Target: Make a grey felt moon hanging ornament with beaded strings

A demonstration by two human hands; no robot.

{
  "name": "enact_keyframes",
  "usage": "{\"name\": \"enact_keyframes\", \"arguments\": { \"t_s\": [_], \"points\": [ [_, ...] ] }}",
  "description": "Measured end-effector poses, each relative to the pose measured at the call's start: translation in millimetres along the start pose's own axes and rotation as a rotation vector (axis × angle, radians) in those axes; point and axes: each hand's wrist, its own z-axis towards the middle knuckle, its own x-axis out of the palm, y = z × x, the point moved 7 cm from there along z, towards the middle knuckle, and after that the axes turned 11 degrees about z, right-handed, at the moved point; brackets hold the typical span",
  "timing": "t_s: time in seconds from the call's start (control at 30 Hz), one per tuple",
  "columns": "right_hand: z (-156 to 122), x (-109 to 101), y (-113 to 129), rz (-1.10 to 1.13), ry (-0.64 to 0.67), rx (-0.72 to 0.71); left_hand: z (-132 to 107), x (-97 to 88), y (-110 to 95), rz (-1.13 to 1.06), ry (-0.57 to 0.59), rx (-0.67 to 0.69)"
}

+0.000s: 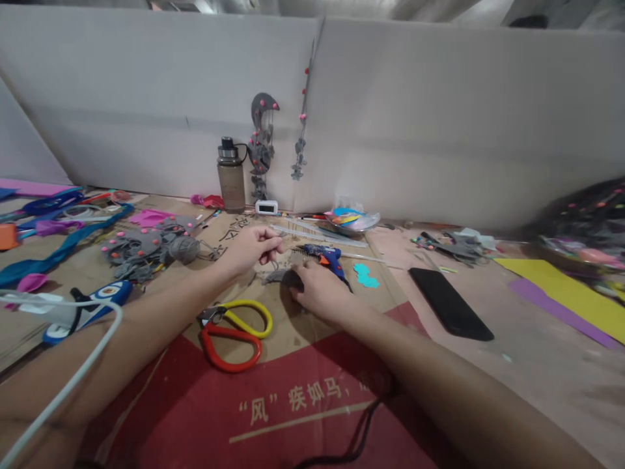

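My left hand [252, 249] is raised over the cardboard, thumb and fingertips pinched together; whatever sits between them is too small to make out. To its right, my right hand [319, 290] is low on the cardboard with its fingers curled over a small grey felt piece [274, 276], whose left end sticks out. The fingers hide the rest of that piece. Just behind the right hand lies a blue glue gun [331, 258] with an orange trigger. Scissors [234, 335] with one red and one yellow handle rest open in front of both hands.
Left are grey felt pieces with pink dots [141, 247], a yarn ball [184, 248] and a white cable [105, 345] across my left forearm. A bottle [231, 179] stands by the wall. Right are turquoise cutouts [365, 275], a black phone [450, 303] and yellow paper [566, 290].
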Motion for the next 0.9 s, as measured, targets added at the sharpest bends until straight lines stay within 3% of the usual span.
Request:
{"name": "enact_keyframes", "arguments": {
  "t_s": [0.1, 0.23, 0.33, 0.4, 0.43, 0.57, 0.63, 0.77, 0.83, 0.9],
  "points": [
    [0.0, 5.0, -1.5, 0.097, -0.067, -0.089, -3.6, -26.9, 8.9, 0.103, -0.16, 0.004],
    [1.0, 2.3, -8.1, 0.163, -0.211, -0.095, -12.1, -73.1, -5.3, 0.343, -0.468, 0.135],
    [-2.2, -5.5, -1.1, 0.223, -0.336, -0.162, -22.4, -88.4, -7.7, 0.461, -0.573, 0.165],
    [-4.4, -4.9, 10.2, 0.265, -0.333, -0.253, -25.3, -83.8, -2.4, 0.492, -0.51, 0.132],
    [-4.8, -1.2, 16.6, 0.274, -0.29, -0.3, -24.9, -76.6, 1.3, 0.484, -0.426, 0.109],
    [-5.6, 19.4, 32.9, 0.237, -0.073, -0.417, -22.6, -28.3, 18.8, 0.395, 0.102, -0.011],
    [-6.0, 23.0, 34.4, 0.244, -0.055, -0.448, -23.9, -13.9, 29.2, 0.425, 0.236, -0.087],
    [-7.0, 22.5, 31.0, 0.28, -0.138, -0.435, -20.1, -19.2, 54.6, 0.52, 0.142, -0.22],
    [-8.2, 23.3, 30.5, 0.266, -0.17, -0.417, -16.6, -36.3, 60.4, 0.582, -0.047, -0.212],
    [-9.6, 24.3, 32.3, 0.252, -0.181, -0.416, -14.3, -49.5, 62.7, 0.612, -0.135, -0.185]
  ]
}}
